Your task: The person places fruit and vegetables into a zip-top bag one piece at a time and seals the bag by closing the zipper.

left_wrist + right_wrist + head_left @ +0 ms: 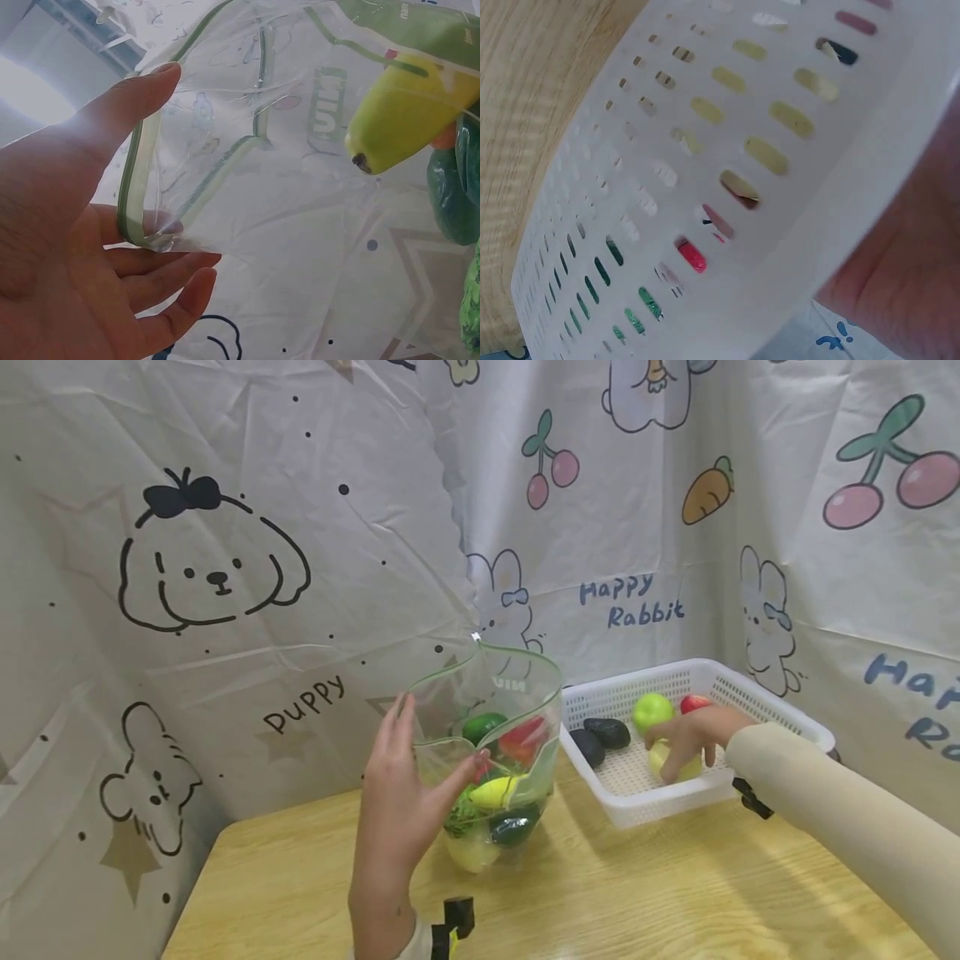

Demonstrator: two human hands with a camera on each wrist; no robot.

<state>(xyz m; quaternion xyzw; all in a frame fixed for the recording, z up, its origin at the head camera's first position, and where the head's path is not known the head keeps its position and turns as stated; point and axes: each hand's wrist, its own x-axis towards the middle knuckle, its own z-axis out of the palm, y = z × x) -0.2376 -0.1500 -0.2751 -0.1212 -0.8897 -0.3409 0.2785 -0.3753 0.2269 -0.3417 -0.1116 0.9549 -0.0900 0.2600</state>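
Note:
My left hand (pixel 401 810) holds the rim of a clear zip bag (pixel 559 681) with a green-edged mouth. In the left wrist view the thumb (pixel 142 94) lies at the green edge, and a finger shows behind the plastic. Inside the bag are a long yellow fruit (pixel 495 792) with a dark tip, a red item (pixel 522 739), leafy greens (pixel 461 814) and dark green produce (pixel 513 827). Reaching into a white slotted basket (pixel 652 810), my right hand (pixel 701 731) grips a pale yellow round fruit (pixel 690 768) from above.
Two dark avocados (pixel 607 732) lie at the basket's left side. A green apple (pixel 652 712) and a red fruit (pixel 694 702) sit toward its back. Bag and basket stand side by side on a wooden table (pixel 600 893), with a printed curtain (pixel 360 560) behind.

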